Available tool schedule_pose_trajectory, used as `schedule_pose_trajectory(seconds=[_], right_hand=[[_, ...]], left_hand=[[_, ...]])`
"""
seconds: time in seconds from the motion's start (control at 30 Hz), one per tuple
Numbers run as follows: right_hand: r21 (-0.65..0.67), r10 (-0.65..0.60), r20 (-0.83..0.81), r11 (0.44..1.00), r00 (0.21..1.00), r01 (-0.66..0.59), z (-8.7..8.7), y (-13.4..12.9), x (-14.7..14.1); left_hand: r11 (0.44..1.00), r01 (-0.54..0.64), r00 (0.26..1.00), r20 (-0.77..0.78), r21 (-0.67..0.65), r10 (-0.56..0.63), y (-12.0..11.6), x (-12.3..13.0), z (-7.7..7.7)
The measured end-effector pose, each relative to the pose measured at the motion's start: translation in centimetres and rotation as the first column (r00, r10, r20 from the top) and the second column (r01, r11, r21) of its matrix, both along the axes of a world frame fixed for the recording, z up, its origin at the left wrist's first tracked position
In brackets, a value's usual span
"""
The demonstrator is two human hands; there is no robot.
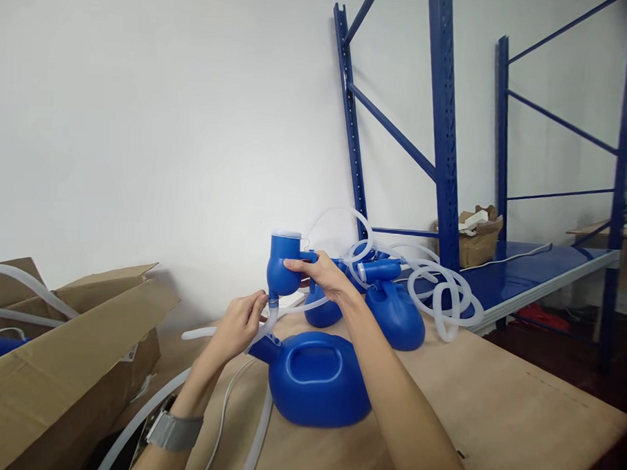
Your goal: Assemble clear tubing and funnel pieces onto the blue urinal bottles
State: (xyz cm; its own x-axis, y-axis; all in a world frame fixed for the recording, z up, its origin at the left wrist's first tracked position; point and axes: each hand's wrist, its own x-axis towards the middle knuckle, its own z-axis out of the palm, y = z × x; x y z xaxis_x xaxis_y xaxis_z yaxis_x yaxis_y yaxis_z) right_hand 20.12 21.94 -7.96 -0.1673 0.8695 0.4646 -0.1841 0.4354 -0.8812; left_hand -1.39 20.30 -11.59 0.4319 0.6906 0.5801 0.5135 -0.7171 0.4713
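Observation:
A blue plastic cup [283, 268] with a pale lid is held up by my right hand [325, 273], its fingers wrapped round the side handle. A clear hose [271, 321] runs down from the cup's narrow bottom spout, with a hose clamp [273, 304] round the joint. Pinched closed beside that clamp is my left hand [241, 320]; what lies between its fingertips is hidden. Below stands a blue plastic jug [319, 401] with a moulded handle and an angled neck at its left.
More blue jugs [396, 318] with coiled clear hoses [459, 304] stand behind. An open cardboard box [69, 363] holds hoses and blue parts at left. Blue rack posts [445, 130] rise behind the brown-covered table [493, 409]. A carton [479, 246] sits on the blue shelf [530, 272].

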Motion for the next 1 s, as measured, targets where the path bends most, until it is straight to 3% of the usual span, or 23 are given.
schedule_pose_trajectory(seconds=[0.13, 0.3, 0.4, 0.57, 0.7, 0.83, 0.93, 1.0], right_hand=[[0.046, -0.045, 0.031, 0.998, 0.999, 0.043, 0.2, -0.4, -0.2], [0.212, -0.074, 0.092, 0.976, 0.993, 0.053, 0.7, -1.3, -0.2], [0.220, 0.008, 0.056, 0.975, 0.998, -0.020, 0.5, -1.0, 0.1], [0.006, 0.101, -0.178, 0.995, 0.979, -0.101, -0.9, 0.5, 0.3], [-0.097, 0.145, -0.292, 0.979, 0.945, -0.181, -1.6, 0.9, -0.1], [-0.111, 0.232, -0.300, 0.955, 0.925, -0.276, -2.0, 0.9, -0.6], [-0.112, 0.283, -0.334, 0.935, 0.899, -0.336, -2.3, 1.2, -1.2], [-0.107, 0.267, -0.361, 0.940, 0.894, -0.324, -2.4, 1.5, -1.5]], left_hand=[[0.995, -0.057, 0.997, -0.051, 0.086, 0.061, 0.1, 0.1, -0.1], [0.983, -0.133, 0.989, -0.053, 0.127, 0.141, 0.1, 0.2, 0.1], [0.998, -0.037, 0.999, -0.030, 0.046, 0.039, -0.6, 0.1, 0.5], [0.981, 0.157, 0.987, 0.053, -0.114, -0.152, -2.1, 0.9, 0.7], [0.915, 0.314, 0.942, 0.199, -0.255, -0.268, -2.6, 1.7, 0.3], [0.778, 0.481, 0.863, 0.373, -0.403, -0.340, -2.5, 2.2, -0.4], [0.713, 0.534, 0.821, 0.479, -0.453, -0.311, -2.2, 2.4, -1.0], [0.722, 0.519, 0.813, 0.526, -0.458, -0.251, -2.0, 2.4, -1.3]])
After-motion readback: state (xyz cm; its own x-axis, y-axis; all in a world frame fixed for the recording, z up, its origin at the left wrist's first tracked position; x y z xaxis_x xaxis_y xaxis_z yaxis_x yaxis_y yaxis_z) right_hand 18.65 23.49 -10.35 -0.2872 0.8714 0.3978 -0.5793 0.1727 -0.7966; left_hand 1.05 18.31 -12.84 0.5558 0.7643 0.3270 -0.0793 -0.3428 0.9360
